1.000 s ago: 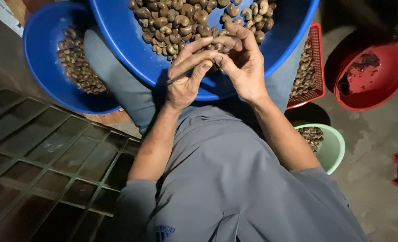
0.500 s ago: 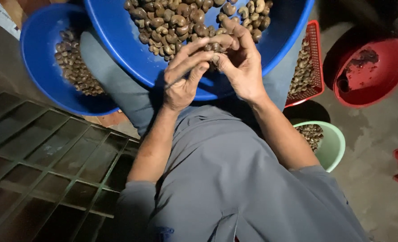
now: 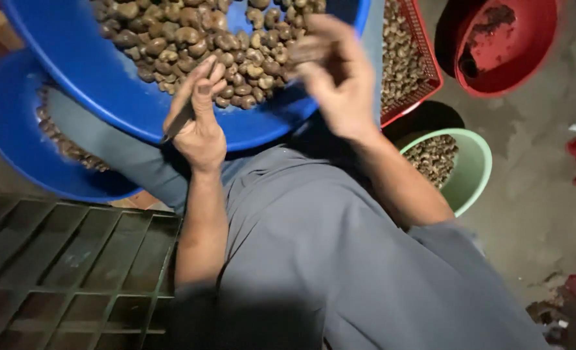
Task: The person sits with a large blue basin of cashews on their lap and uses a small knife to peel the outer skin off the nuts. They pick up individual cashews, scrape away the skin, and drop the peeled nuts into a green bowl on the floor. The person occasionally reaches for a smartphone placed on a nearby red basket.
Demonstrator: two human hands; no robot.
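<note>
Hands now parted, left hand (image 3: 200, 126) pinching a thin dark blade (image 3: 179, 122) at the blue basin (image 3: 93, 78) rim, nuts (image 3: 191, 39) just beyond, right hand (image 3: 336, 78) blurred, grasp unclear, grey concrete floor (image 3: 534, 201) open rightward, dark grid crate (image 3: 68, 272) below-left.

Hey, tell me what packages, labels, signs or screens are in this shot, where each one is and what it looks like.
None: no package, label, sign or screen shows.
Only open containers: a big blue basin of brown nuts under the left hand and the blurred right hand, a red mesh basket, a red bowl and a green bowl.
</note>
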